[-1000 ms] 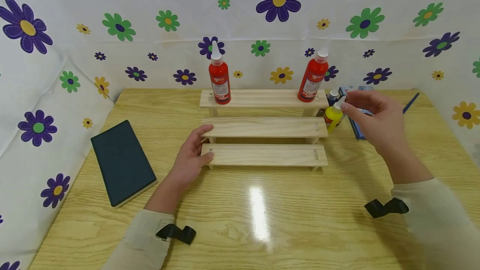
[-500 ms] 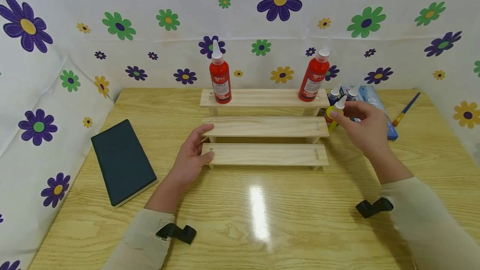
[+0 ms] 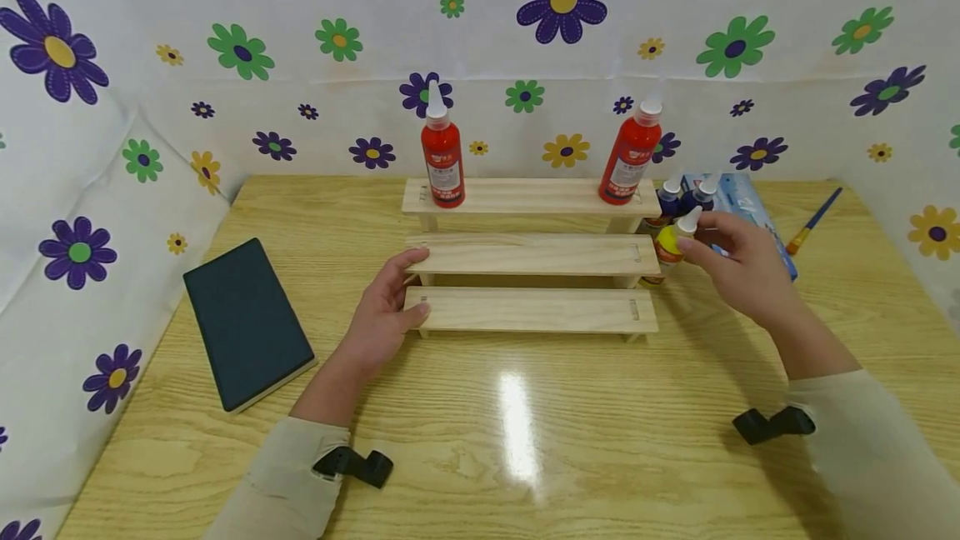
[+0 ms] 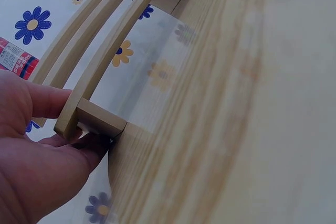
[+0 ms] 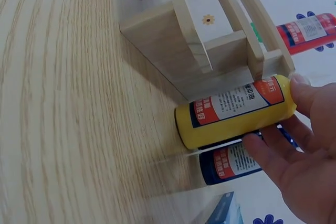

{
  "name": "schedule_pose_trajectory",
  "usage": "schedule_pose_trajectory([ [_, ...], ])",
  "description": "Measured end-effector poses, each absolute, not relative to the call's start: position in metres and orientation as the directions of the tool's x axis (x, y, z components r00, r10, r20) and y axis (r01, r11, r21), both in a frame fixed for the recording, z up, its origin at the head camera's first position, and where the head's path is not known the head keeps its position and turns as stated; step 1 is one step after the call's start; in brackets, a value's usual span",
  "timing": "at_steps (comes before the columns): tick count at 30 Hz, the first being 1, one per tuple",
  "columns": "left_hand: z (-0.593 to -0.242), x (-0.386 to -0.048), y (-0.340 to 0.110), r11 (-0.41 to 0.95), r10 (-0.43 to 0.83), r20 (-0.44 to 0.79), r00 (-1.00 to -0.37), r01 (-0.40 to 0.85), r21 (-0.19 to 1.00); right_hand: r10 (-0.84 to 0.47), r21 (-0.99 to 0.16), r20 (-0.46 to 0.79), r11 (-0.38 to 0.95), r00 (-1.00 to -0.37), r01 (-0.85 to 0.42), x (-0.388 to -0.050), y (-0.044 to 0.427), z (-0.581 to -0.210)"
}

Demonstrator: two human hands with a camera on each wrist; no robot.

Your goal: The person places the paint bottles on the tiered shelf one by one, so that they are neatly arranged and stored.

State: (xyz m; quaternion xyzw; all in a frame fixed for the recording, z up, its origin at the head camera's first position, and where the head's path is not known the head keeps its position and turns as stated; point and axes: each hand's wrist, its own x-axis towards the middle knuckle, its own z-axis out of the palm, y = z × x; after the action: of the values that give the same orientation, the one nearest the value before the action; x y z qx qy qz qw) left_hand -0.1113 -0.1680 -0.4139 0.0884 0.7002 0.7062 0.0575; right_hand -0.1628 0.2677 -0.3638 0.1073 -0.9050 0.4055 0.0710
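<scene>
My left hand (image 3: 378, 319) holds the left end of a three-tiered wooden rack (image 3: 528, 255), its thumb on the lowest board and a finger on the middle one. In the left wrist view, the fingers (image 4: 50, 100) reach around the board ends. To the right of the rack, my right hand (image 3: 742, 261) grips a yellow bottle (image 5: 236, 111) with a white nozzle near its neck, thumb on one side and fingers on the other. Two dark blue bottles (image 3: 697, 194) stand just behind the yellow one. Whether the yellow bottle touches the table cannot be seen.
Two red bottles (image 3: 443, 161) stand on the top board, one near each end. A blue box (image 3: 738, 198) and a paintbrush (image 3: 813, 222) lie at the back right. A dark book (image 3: 249, 323) lies on the left. Flowered cloth hangs behind the table.
My right hand has come in to the left and lower around the yellow bottle's neck. The bottle has shifted slightly toward me. My left hand stays on the rack.
</scene>
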Motion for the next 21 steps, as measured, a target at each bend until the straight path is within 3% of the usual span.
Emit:
schedule_pose_trajectory([
  [6, -0.415, -0.111, -0.169, -0.015, 0.199, 0.045, -0.979, 0.042, 0.999, -0.221, -0.765, 0.271, 0.541, -0.937, -0.349, -0.162, 0.274, -0.368],
  [21, -0.416, -0.111, -0.170, -0.010, 0.206, 0.044, -0.978, 0.042, 0.999, -0.110, -0.828, 0.252, 0.489, -0.962, -0.273, -0.158, 0.273, -0.377],
])
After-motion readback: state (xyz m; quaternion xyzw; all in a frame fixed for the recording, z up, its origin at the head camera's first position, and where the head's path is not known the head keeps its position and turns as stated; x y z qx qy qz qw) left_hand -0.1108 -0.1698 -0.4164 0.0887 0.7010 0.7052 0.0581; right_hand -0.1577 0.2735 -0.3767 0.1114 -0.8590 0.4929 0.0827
